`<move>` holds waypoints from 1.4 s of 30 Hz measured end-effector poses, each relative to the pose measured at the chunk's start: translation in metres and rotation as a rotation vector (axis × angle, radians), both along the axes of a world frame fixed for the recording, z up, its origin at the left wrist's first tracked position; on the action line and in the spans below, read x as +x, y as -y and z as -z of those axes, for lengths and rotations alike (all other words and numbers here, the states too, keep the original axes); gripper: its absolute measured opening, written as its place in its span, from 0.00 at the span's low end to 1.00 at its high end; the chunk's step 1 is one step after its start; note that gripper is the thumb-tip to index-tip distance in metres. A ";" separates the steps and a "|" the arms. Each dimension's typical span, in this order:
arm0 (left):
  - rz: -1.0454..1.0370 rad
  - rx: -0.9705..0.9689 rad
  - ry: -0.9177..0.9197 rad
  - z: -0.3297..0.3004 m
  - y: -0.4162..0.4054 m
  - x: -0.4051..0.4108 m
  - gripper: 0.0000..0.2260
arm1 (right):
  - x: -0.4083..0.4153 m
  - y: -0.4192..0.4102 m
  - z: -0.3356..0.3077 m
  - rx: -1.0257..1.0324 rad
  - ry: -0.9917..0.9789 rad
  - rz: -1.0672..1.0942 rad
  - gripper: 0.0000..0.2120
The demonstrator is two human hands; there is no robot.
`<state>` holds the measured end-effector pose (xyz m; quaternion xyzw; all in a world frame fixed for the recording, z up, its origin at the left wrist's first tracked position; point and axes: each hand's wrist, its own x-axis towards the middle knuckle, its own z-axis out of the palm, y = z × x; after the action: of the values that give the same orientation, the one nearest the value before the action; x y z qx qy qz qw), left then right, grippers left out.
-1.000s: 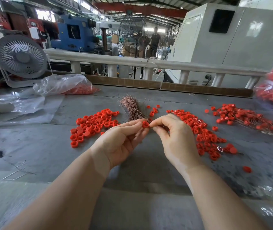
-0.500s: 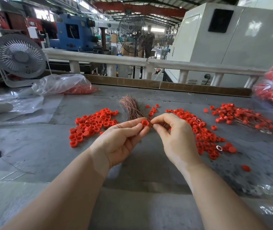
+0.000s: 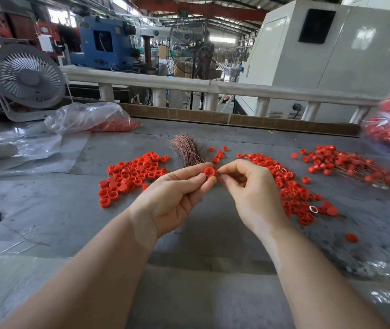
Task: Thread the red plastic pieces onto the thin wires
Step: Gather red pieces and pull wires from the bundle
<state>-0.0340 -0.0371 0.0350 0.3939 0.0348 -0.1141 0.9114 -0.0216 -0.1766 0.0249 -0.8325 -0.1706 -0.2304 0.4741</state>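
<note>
The left hand (image 3: 177, 193) pinches a small round red plastic cap (image 3: 209, 172), hollow with inner ribs; the right hand (image 3: 248, 186) pinches a thin wire, hardly visible, at its rim

Setting: a factory hall under a steel-truss roof with a red beam (image 3: 201, 11).
Light: daylight through high windows at left.
Foreground: a worn grey worktable (image 3: 46, 210) edged by a white railing (image 3: 236, 87).
Machinery: a blue machine (image 3: 101, 41), a white cabinet (image 3: 331, 55).
Fans: a white desk fan (image 3: 25, 79), a black pedestal fan (image 3: 189, 41).
</note>
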 end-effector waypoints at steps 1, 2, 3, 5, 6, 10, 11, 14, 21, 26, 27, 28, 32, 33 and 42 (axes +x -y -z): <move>0.003 0.000 0.006 0.000 0.000 0.000 0.13 | 0.000 0.000 0.000 0.028 -0.021 -0.009 0.07; 0.007 -0.001 0.011 0.000 0.000 0.000 0.12 | 0.001 0.000 -0.001 0.059 -0.042 -0.018 0.07; 0.011 -0.003 0.015 0.000 0.000 -0.001 0.11 | 0.001 0.000 -0.001 0.090 -0.060 -0.029 0.06; 0.016 -0.008 0.020 0.000 0.000 0.000 0.12 | 0.001 0.000 -0.001 0.129 -0.080 -0.046 0.07; 0.016 -0.009 0.020 0.001 0.000 0.000 0.13 | 0.001 0.000 -0.001 0.132 -0.085 -0.052 0.07; 0.010 -0.018 0.031 0.002 0.000 0.002 0.12 | 0.001 0.000 0.000 0.081 -0.068 -0.040 0.08; 0.010 -0.023 0.035 0.002 0.000 0.002 0.11 | 0.002 0.000 0.001 0.068 -0.064 -0.035 0.07; 0.010 -0.038 0.044 0.003 -0.001 0.003 0.10 | 0.002 0.000 0.001 0.072 -0.071 -0.048 0.08; 0.006 -0.066 0.039 0.003 0.000 0.003 0.09 | 0.002 -0.001 0.000 0.189 -0.112 -0.094 0.06; 0.002 -0.112 0.028 0.003 0.000 0.003 0.08 | 0.003 -0.001 0.001 0.166 -0.131 -0.081 0.03; 0.002 -0.120 0.027 0.003 0.001 0.003 0.08 | 0.003 -0.001 0.002 0.142 -0.124 -0.072 0.03; 0.002 -0.125 0.027 0.003 0.001 0.003 0.08 | 0.003 -0.001 0.002 0.105 -0.111 -0.059 0.02; -0.010 -0.135 0.036 0.002 0.001 0.003 0.08 | 0.003 -0.002 0.003 0.037 -0.069 -0.043 0.02; -0.010 -0.136 0.039 0.002 0.001 0.003 0.08 | 0.003 -0.002 0.003 0.047 -0.072 -0.049 0.02; 0.037 -0.154 0.063 0.006 -0.001 0.004 0.09 | 0.001 -0.002 0.003 0.197 -0.287 -0.158 0.09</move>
<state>-0.0300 -0.0363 0.0295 0.3264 -0.0101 -0.1208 0.9374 -0.0208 -0.1744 0.0216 -0.7905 -0.1429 -0.0868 0.5892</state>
